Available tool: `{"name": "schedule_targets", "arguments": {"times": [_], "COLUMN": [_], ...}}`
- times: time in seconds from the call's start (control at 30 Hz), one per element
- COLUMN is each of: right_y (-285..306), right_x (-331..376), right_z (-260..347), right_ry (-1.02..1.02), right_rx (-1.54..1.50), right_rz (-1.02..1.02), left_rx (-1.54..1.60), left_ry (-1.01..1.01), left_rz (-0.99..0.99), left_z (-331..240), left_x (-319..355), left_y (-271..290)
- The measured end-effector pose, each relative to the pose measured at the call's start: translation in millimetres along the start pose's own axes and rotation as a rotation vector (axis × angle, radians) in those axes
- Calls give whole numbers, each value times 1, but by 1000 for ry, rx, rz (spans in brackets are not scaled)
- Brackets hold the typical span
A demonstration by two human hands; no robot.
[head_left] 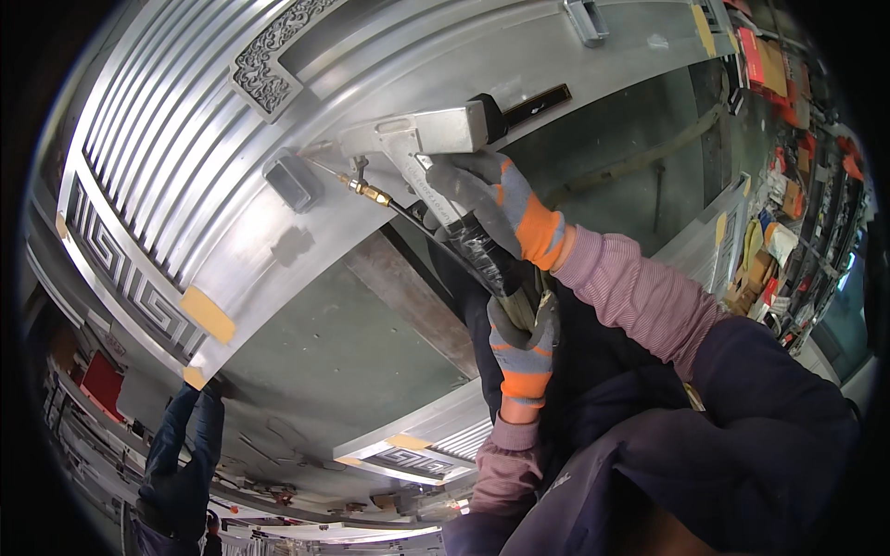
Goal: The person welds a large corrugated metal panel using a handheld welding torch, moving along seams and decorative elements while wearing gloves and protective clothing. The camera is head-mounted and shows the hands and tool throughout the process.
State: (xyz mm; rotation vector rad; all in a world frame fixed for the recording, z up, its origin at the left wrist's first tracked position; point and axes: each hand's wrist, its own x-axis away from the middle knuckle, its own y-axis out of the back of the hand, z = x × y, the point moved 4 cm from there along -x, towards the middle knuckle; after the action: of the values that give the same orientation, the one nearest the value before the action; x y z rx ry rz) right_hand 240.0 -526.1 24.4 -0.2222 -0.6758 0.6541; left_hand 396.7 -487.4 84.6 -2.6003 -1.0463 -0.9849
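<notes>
My right hand, in a grey and orange glove, is closed round the handle of a silver hand-held welding gun. The gun's thin nozzle rests against a large ribbed silver metal door panel, close to a small rectangular block on it. A wire with a brass fitting runs up to the nozzle. Below, my left hand, in a matching glove, grips the black wrapped hose bundle that hangs from the gun.
Another person in dark blue stands at the panel's lower left corner, with a hand at its edge. Yellow tape pieces sit on the panel rim. A second patterned panel lies on the green floor. Cluttered shelves line the right side.
</notes>
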Motion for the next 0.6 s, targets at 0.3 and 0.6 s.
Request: {"name": "schedule_targets", "arguments": {"times": [0.3,0.6], "right_y": [7,0], "right_x": [-12,-5], "right_z": [1,7], "right_ry": [156,-114], "right_rx": [236,128], "right_rz": [71,41], "left_rx": [-67,-35], "left_ry": [-32,-10], "left_rz": [-10,4], "left_z": [0,-2], "left_x": [-7,-3], "left_y": [-3,-2]}}
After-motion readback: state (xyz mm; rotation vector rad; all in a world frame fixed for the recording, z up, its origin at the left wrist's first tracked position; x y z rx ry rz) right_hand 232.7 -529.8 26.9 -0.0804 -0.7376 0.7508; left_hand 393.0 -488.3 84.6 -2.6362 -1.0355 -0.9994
